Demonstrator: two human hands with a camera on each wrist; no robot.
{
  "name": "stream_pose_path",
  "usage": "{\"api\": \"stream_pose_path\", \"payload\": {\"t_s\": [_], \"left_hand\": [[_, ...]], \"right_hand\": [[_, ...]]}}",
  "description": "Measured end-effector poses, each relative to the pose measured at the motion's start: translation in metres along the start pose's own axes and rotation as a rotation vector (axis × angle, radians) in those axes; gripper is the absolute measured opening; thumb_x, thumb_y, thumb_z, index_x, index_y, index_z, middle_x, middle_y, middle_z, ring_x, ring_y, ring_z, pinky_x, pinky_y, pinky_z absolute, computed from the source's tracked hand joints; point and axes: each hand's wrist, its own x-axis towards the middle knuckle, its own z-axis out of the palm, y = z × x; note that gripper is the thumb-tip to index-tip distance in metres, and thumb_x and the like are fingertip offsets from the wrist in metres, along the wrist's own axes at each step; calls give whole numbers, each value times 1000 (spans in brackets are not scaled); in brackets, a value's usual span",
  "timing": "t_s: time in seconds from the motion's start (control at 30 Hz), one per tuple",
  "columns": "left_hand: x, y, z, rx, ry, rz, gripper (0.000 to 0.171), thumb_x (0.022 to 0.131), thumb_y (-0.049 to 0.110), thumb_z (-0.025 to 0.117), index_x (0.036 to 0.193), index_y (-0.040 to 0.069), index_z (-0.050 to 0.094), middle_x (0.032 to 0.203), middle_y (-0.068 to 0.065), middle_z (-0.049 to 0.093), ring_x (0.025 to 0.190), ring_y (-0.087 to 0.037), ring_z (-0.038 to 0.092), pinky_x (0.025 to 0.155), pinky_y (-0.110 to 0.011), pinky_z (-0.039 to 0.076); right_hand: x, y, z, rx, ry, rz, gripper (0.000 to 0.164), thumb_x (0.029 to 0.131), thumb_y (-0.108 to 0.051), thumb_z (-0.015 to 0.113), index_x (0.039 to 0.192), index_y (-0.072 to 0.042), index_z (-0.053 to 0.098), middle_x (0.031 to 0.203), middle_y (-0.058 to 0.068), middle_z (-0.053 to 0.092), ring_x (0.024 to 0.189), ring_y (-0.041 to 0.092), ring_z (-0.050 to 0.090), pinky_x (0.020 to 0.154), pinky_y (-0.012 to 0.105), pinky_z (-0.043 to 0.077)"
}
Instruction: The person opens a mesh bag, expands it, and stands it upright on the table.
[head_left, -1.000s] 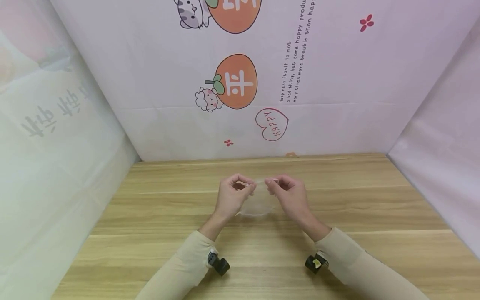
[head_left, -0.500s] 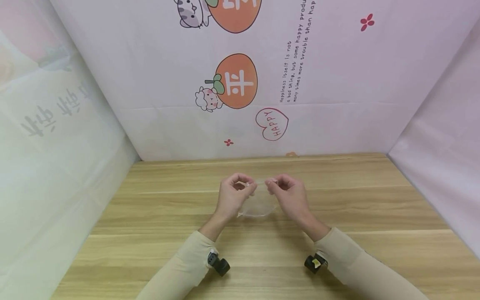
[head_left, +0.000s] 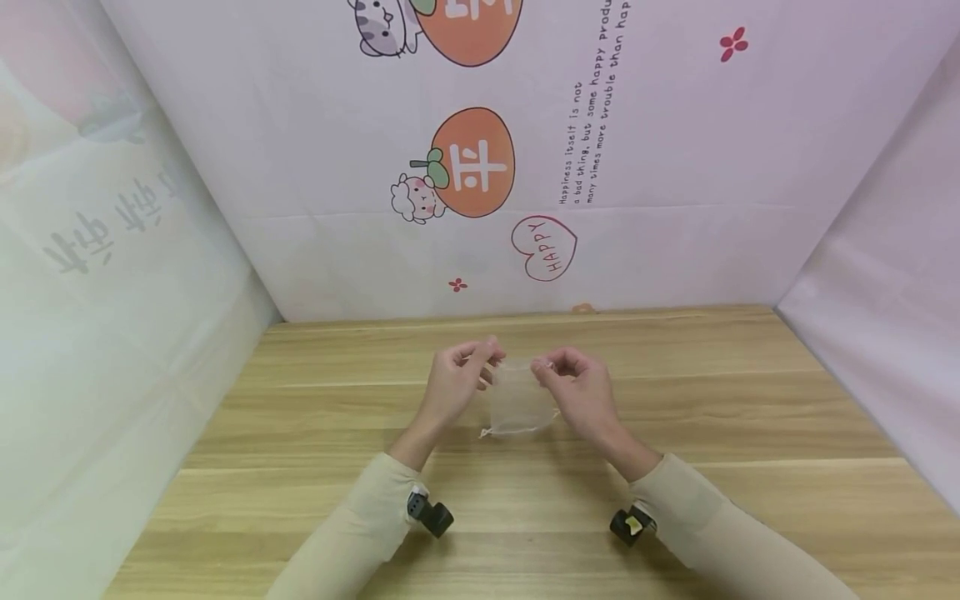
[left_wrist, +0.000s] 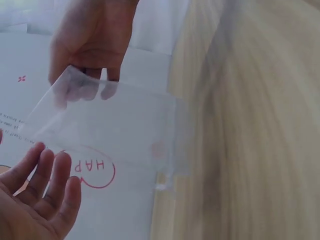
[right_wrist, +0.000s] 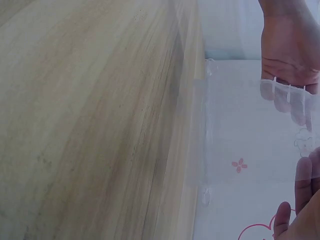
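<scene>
A small, see-through drawstring pouch (head_left: 521, 400) hangs between the two hands, its corded end lowest, with little cord knots at both lower corners. My right hand (head_left: 581, 383) pinches the pouch's upper right corner between thumb and fingers. My left hand (head_left: 459, 375) is at the upper left corner. In the left wrist view the left hand (left_wrist: 42, 192) has its fingers fairly straight and spread, tips right beside the pouch (left_wrist: 115, 120). The right hand (left_wrist: 95, 42) shows at the top there, fingers partly seen through the pouch. The right wrist view shows the pouch (right_wrist: 250, 125) in front of the left hand (right_wrist: 290, 50).
A wood-grain table (head_left: 525, 517) lies under the hands. White printed sheeting (head_left: 660, 208) stands along the back edge, with more sheets (head_left: 112, 333) at both sides. A small black camera is strapped to each sleeved wrist.
The left hand has shifted slightly up and left, its fingers less bent. The pouch now hangs flatter, with more of its left side showing. The right hand has hardly moved.
</scene>
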Motion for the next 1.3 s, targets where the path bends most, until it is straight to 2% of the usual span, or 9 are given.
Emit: {"api": "stream_pose_path", "payload": {"t_s": [0.13,0.3,0.5,0.6,0.7,0.83,1.0,1.2,1.3], "left_hand": [[6,3,-4,63,-63,-51,34,100,35,63,100,4,77,95,-9,74,75,-35,68,69,-46,59],[14,8,-5,147,-146,-107,35,97,42,65,101,9,78,93,-10,73,77,-37,68,64,-32,54],[20,13,-6,284,-318,-99,27,94,35,71,99,10,79,90,-7,73,73,-27,66,63,-29,50],[22,13,-6,300,-369,-90,24,94,31,72,99,9,79,90,-4,74,69,-19,65,64,-29,51],[22,13,-6,299,-403,-84,21,94,28,72,99,9,79,91,-3,75,68,-18,65,64,-29,52],[21,16,-5,313,-420,-85,19,95,24,71,99,8,79,89,0,74,70,-18,66,65,-29,53],[20,16,-4,348,-395,-73,16,95,19,70,96,6,79,83,2,73,70,-17,65,63,-28,53],[21,18,-3,359,-341,-86,13,94,16,71,93,7,79,81,1,73,72,-19,68,65,-30,55],[21,17,-3,357,-320,-94,12,94,16,72,92,7,79,81,1,73,71,-18,68,64,-31,55]], "right_hand": [[0,0,-1,-6,-4,7,14,92,-10,73,94,3,70,87,9,69,79,18,61,65,22,51],[-1,-1,-1,-7,-23,19,13,91,-11,73,93,2,70,90,10,69,82,19,61,70,24,53],[-2,-1,-2,3,-56,-4,14,92,-11,74,95,2,71,92,11,71,84,21,62,77,27,54],[-2,0,-3,-8,-69,-22,12,92,-11,75,95,1,72,92,10,72,84,21,63,79,28,53],[0,1,-5,-25,-88,-33,9,92,-10,74,94,-1,73,93,8,73,84,20,63,80,28,53],[1,4,-6,-40,-105,-33,6,93,-9,73,95,-3,73,95,7,73,86,20,64,78,28,53],[3,5,-6,-46,-118,-13,12,92,-11,75,101,-2,73,96,8,72,87,20,63,77,26,52],[3,4,-7,-77,-119,-37,28,87,-13,79,111,-2,69,92,7,67,88,22,59,89,42,43],[2,3,-9,-115,-115,-67,31,86,-16,81,113,-6,68,92,4,66,90,21,59,89,45,43]]}}
